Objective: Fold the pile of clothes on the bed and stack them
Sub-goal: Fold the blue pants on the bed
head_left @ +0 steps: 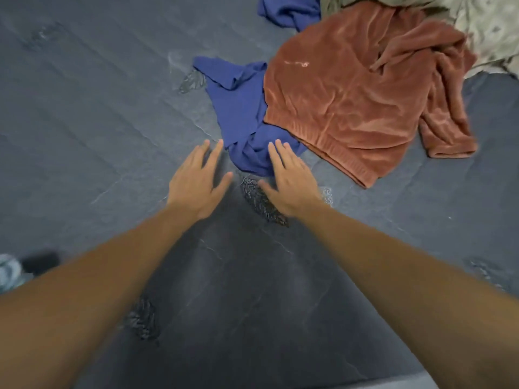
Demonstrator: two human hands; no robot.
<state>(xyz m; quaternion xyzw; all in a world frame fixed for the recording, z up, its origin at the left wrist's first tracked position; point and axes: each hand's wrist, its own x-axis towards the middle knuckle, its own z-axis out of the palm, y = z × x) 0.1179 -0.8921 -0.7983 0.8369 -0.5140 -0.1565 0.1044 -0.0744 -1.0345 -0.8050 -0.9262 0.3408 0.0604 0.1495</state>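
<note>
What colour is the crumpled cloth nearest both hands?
Deep blue: the crumpled cloth, seen in the head view, lies partly under a rust-orange velvety top.

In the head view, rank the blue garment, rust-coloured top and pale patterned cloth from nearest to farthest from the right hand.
1. Blue garment: under the fingertips of the right hand.
2. Rust-coloured top: beyond, to the right.
3. Pale patterned cloth: top right corner.

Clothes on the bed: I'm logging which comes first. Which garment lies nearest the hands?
The crumpled blue garment: its near end lies between the left hand and right hand; the rust velvety top lies farther off.
</note>
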